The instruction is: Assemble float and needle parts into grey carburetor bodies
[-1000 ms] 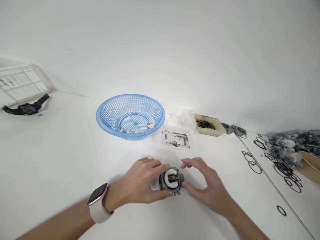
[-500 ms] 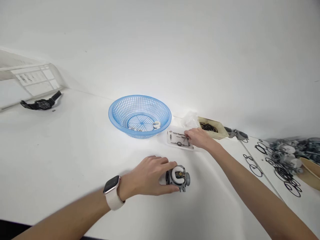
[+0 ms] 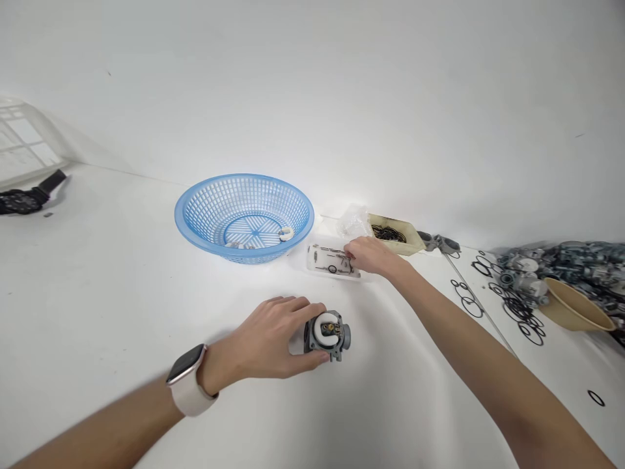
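My left hand point(image 3: 267, 339), with a pale smartwatch on the wrist, grips a small grey carburetor body point(image 3: 328, 334) that has a white float on top and rests on the white table. My right hand point(image 3: 374, 256) reaches forward to a shallow clear tray point(image 3: 326, 260) of small metal pins and springs. Its fingertips are closed on the tray's right end; whether they pinch a part is too small to tell.
A blue plastic basket point(image 3: 244, 216) with a few small parts stands behind the carburetor. A beige box of black O-rings point(image 3: 393, 234) sits beside the tray. Loose O-rings point(image 3: 517, 312), a pile of carburetors point(image 3: 561, 260), a tan bowl point(image 3: 573, 309) lie right. A black watch point(image 3: 24, 197) lies far left.
My right hand left the carburetor and reached out to the clear tray of pins, where it stays. My left hand keeps its hold on the carburetor.
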Available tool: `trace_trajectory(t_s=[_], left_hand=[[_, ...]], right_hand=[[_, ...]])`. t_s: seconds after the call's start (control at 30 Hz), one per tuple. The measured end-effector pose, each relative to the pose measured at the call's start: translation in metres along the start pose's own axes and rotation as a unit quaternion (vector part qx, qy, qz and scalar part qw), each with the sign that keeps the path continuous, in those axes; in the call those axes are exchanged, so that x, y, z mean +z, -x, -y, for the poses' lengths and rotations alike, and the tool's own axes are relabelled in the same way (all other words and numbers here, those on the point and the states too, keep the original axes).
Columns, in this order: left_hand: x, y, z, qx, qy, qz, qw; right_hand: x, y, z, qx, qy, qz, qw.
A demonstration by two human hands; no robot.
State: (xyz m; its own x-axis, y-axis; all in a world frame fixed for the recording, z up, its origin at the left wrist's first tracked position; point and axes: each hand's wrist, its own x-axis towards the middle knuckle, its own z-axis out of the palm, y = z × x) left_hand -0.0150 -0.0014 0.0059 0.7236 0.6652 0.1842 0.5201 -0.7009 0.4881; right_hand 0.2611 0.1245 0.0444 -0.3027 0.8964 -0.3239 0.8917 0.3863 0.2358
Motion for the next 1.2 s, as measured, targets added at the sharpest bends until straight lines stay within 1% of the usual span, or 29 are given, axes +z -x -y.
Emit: trace_trajectory(t_s=[0.13, 0.2, 0.27, 0.33, 0.4, 0.47, 0.5, 0.53, 0.57, 0.63, 0.73, 0.83, 0.93, 1.03, 1.13, 1.2], left_hand=[[0.0, 0.0, 0.0, -0.002, 0.0, -0.002, 1.0], [0.0, 0.0, 0.0, -0.006, 0.003, 0.002, 1.0], [0.0, 0.0, -0.001, -0.009, 0.011, 0.005, 1.0], [0.0, -0.001, -0.003, -0.013, 0.024, -0.007, 1.0], [0.001, -0.003, -0.006, -0.017, 0.042, -0.029, 0.999], [0.003, -0.005, -0.009, -0.017, 0.059, -0.047, 0.997], [0.003, -0.006, -0.01, -0.015, 0.066, -0.05, 0.996], [0.003, -0.006, -0.011, -0.012, 0.073, -0.048, 0.996], [0.003, -0.006, -0.012, -0.011, 0.079, -0.045, 0.996], [0.001, -0.006, -0.012, -0.011, 0.09, -0.033, 0.995], [-0.002, -0.005, -0.012, -0.019, 0.107, -0.014, 0.994], [-0.003, -0.005, -0.011, -0.024, 0.12, -0.008, 0.992], [-0.003, -0.004, -0.011, -0.017, 0.126, -0.014, 0.992], [-0.002, -0.003, -0.011, -0.009, 0.126, -0.019, 0.992], [-0.002, -0.002, -0.009, -0.002, 0.117, -0.023, 0.993], [-0.001, -0.003, -0.009, -0.001, 0.11, -0.027, 0.994]], right_hand=[[-0.008, -0.003, 0.0, -0.003, -0.062, -0.017, 0.998], [-0.014, 0.002, -0.003, -0.005, -0.115, -0.039, 0.993], [-0.018, 0.017, -0.005, -0.011, -0.185, -0.07, 0.98], [-0.019, 0.043, -0.001, -0.029, -0.272, -0.1, 0.957], [-0.013, 0.073, 0.011, -0.062, -0.366, -0.111, 0.922], [-0.001, 0.1, 0.03, -0.096, -0.452, -0.098, 0.881], [0.007, 0.11, 0.04, -0.106, -0.492, -0.091, 0.859], [0.015, 0.117, 0.05, -0.107, -0.548, -0.089, 0.825], [0.023, 0.122, 0.059, -0.102, -0.593, -0.09, 0.793], [0.036, 0.123, 0.071, -0.089, -0.655, -0.086, 0.745], [0.046, 0.118, 0.078, -0.082, -0.712, -0.065, 0.694], [0.048, 0.114, 0.079, -0.083, -0.749, -0.046, 0.656], [0.05, 0.115, 0.076, -0.083, -0.766, -0.037, 0.636], [0.051, 0.117, 0.075, -0.09, -0.774, -0.026, 0.626], [0.051, 0.118, 0.075, -0.094, -0.773, -0.033, 0.627], [0.051, 0.119, 0.075, -0.097, -0.763, -0.051, 0.637]])
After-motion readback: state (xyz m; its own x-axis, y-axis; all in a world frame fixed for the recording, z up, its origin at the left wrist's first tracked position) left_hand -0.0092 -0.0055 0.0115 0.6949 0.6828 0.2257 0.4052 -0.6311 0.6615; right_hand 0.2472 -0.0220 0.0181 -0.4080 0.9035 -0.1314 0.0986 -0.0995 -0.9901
